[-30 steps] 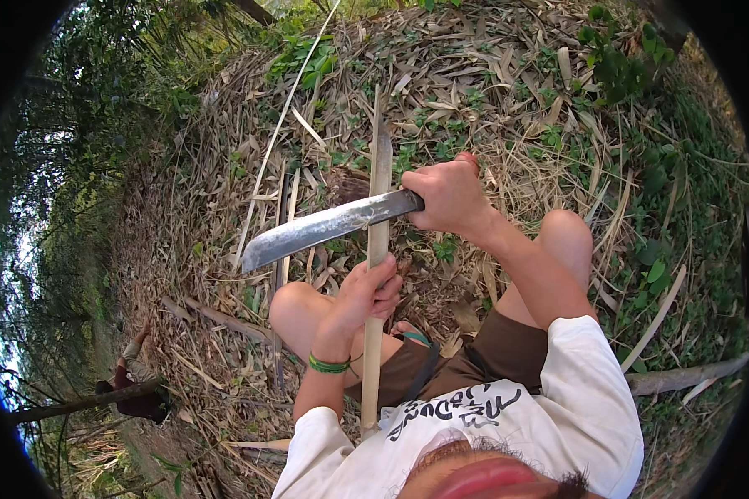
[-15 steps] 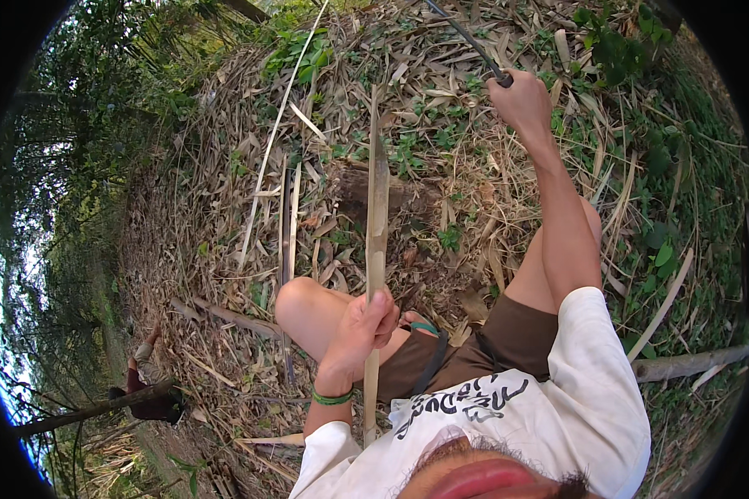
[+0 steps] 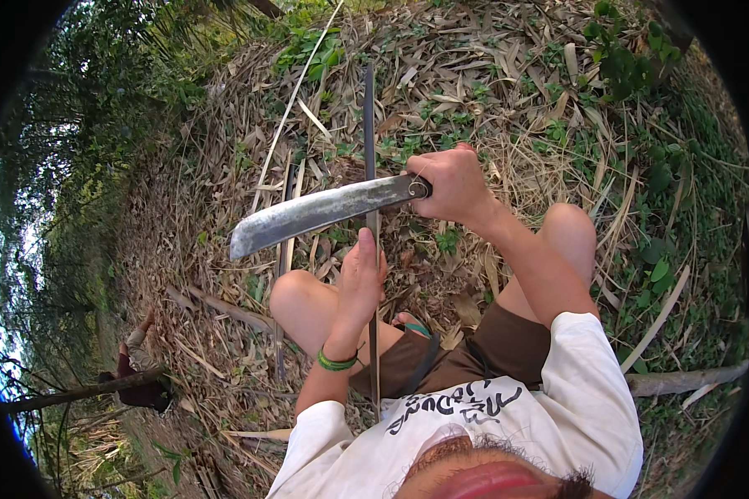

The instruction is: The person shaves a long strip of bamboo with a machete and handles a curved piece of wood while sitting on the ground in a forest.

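My right hand (image 3: 452,185) grips the dark handle of a machete (image 3: 324,209). Its broad, worn steel blade points left and lies across a long bamboo strip (image 3: 370,125), just above my left hand. Whether blade and strip touch I cannot tell. My left hand (image 3: 360,270) is closed round the strip, thumb up along it. The strip runs from my lap straight away from me, its narrow dark edge turned up. A green band (image 3: 337,363) circles my left wrist.
Split bamboo strips (image 3: 287,241) lie left of my left knee, with a long pale strip (image 3: 298,91) beyond. Dry leaves (image 3: 474,75) and green plants cover the ground. A pole (image 3: 691,380) lies at right. Another person (image 3: 141,382) is far left, by a slanting trunk (image 3: 83,391).
My right hand has come down and left, swinging the machete from the upper right to across the strip. My left hand has moved up slightly, and the strip has turned edge-on.
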{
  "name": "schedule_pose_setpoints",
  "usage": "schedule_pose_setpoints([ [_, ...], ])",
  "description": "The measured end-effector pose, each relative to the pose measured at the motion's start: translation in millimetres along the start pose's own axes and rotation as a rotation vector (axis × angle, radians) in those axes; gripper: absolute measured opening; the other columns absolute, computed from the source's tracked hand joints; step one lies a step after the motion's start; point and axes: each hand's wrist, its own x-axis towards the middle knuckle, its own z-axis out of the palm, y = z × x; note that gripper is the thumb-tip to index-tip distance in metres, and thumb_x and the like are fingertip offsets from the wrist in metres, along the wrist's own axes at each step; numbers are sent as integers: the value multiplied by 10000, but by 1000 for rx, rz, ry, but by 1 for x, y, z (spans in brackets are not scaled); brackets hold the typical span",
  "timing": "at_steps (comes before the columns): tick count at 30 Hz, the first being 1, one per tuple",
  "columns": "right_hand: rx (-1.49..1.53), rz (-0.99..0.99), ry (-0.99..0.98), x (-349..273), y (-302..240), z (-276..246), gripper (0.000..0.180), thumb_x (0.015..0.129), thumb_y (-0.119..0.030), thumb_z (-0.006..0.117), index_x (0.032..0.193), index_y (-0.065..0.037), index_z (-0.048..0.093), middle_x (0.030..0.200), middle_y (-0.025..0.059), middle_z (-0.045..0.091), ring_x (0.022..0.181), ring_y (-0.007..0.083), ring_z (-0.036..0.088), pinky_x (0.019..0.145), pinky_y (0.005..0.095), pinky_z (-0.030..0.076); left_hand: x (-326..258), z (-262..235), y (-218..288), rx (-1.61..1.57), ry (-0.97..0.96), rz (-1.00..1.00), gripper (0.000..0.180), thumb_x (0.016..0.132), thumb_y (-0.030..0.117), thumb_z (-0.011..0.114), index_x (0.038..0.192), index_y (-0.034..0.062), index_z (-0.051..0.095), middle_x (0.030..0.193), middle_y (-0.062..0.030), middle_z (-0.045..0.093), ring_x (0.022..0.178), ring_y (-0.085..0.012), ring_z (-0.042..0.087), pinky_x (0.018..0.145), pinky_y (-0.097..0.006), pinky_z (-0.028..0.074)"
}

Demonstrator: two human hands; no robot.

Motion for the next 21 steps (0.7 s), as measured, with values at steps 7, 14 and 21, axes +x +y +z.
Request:
schedule_pose_setpoints([
  [7, -81, -46, 29, 5, 8, -3, 209, 635, -294, 729, 663, -139, 592, 599, 33, 612, 565, 262, 653, 554, 444, 443, 1, 3, -7, 61, -32, 161, 619, 1058, 627, 259, 681, 138, 296, 562, 52, 269, 478, -56, 249, 439, -255, 194],
  [14, -189, 499, 140, 28, 72, -36, 233, 807, -308, 712, 802, -75, 710, 587, 110, 632, 579, 318, 658, 582, 436, 509, -42, -2, -26, -64, -280, 24, 584, 1064, 617, 223, 742, 140, 320, 549, 51, 281, 449, -58, 248, 417, -238, 193],
  [21, 52, 592, 128, 22, 68, -44, 282, 838, -311, 718, 833, -29, 720, 593, 122, 629, 571, 275, 648, 580, 402, 491, -29, -12, -32, -154, -339, -3, 573, 1067, 610, 227, 763, 141, 353, 529, 42, 306, 421, -55, 250, 391, -232, 198],
])
